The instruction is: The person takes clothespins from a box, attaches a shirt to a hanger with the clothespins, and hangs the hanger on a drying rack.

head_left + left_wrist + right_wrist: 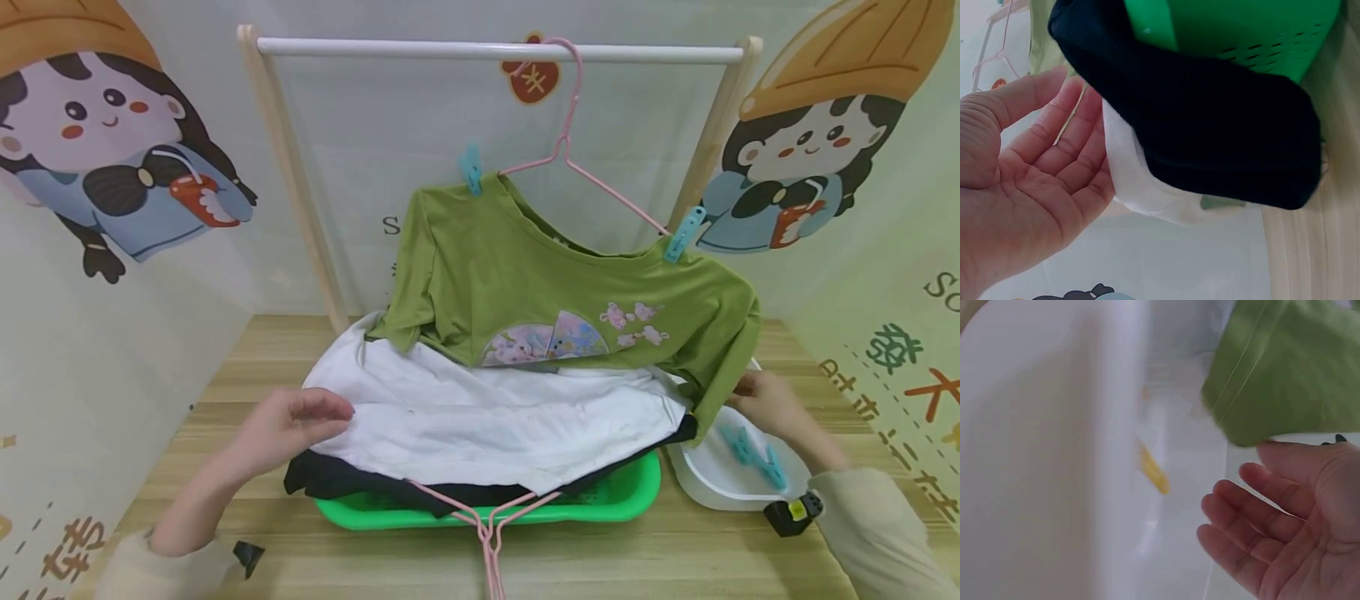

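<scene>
A green shirt (525,275) hangs from a pink hanger (615,196) on the rack's white bar, with a blue clip (684,235) at its right shoulder and another at its left. Below it, white cloth (480,425) lies over black cloth (345,475) on a green basket (630,492). My left hand (285,429), fingers loosely bent and holding nothing, is at the white cloth's left edge. Beside the green right sleeve is my right hand (772,408); in the right wrist view the hand (1279,519) has spread fingers, its thumb at the sleeve's (1272,381) edge.
A white container (720,492) with blue clips (753,458) stands at the right; a yellow clip (1154,469) shows in the right wrist view. Pink hanger hooks (487,542) stick out in front of the basket. The rack's wooden posts (292,183) rise behind.
</scene>
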{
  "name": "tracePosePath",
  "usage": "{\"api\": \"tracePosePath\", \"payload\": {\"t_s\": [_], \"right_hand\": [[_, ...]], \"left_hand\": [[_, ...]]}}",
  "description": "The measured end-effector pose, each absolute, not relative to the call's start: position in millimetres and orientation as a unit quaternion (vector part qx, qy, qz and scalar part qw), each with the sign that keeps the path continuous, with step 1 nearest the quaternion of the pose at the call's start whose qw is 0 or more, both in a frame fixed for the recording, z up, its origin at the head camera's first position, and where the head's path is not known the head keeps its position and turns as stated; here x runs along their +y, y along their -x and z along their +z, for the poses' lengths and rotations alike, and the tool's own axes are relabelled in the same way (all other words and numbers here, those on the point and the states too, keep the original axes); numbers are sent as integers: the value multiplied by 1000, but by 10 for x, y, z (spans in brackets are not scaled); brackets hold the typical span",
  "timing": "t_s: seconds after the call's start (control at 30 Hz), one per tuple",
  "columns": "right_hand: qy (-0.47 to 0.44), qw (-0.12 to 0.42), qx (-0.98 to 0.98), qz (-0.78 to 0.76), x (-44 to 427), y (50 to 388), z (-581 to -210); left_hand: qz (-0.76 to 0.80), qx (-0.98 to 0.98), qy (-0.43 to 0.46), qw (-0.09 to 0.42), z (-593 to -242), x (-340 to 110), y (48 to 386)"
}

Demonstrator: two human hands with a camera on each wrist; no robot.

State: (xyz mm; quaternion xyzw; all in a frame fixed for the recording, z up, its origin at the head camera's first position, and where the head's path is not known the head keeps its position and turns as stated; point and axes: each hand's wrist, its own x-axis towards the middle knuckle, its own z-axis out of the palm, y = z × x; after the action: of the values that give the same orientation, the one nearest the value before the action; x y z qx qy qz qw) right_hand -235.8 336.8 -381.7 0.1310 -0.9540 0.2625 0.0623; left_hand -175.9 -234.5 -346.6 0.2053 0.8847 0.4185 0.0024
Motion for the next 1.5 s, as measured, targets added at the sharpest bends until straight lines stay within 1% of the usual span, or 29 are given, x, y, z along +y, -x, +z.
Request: {"api": "tracePosePath", "payload": {"t_s": [0.13, 0.4, 0.5, 0.6, 0.8, 1.13, 1.33, 1.5], "right_hand": [[-153, 25, -957, 247, 3401, 2359, -3929], [-187, -19, -964, 185, 3475, 2353, -4118], [-199, -26, -965, 171, 3476, 2334, -4143], [-204, -18, -965, 162, 3463, 2320, -4161], [-189, -3, -971, 149, 3432, 2319, -4199], [-180, 17, -971, 158, 3408, 2315, -4226], [-175, 19, -971, 162, 3400, 2321, -4245], [-179, 22, -969, 169, 3399, 2322, -4270]], "left_hand": [[406, 883, -232, -33, -3531, -2335, 1719], [323, 885, -305, -143, -3656, -2315, 1683], [303, 878, -327, -173, -3688, -2301, 1698], [288, 875, -338, -193, -3702, -2287, 1712], [267, 873, -348, -215, -3727, -2245, 1734], [243, 871, -358, -233, -3736, -2208, 1762], [256, 864, -369, -230, -3741, -2224, 1788], [264, 864, -371, -214, -3718, -2223, 1831]]}}
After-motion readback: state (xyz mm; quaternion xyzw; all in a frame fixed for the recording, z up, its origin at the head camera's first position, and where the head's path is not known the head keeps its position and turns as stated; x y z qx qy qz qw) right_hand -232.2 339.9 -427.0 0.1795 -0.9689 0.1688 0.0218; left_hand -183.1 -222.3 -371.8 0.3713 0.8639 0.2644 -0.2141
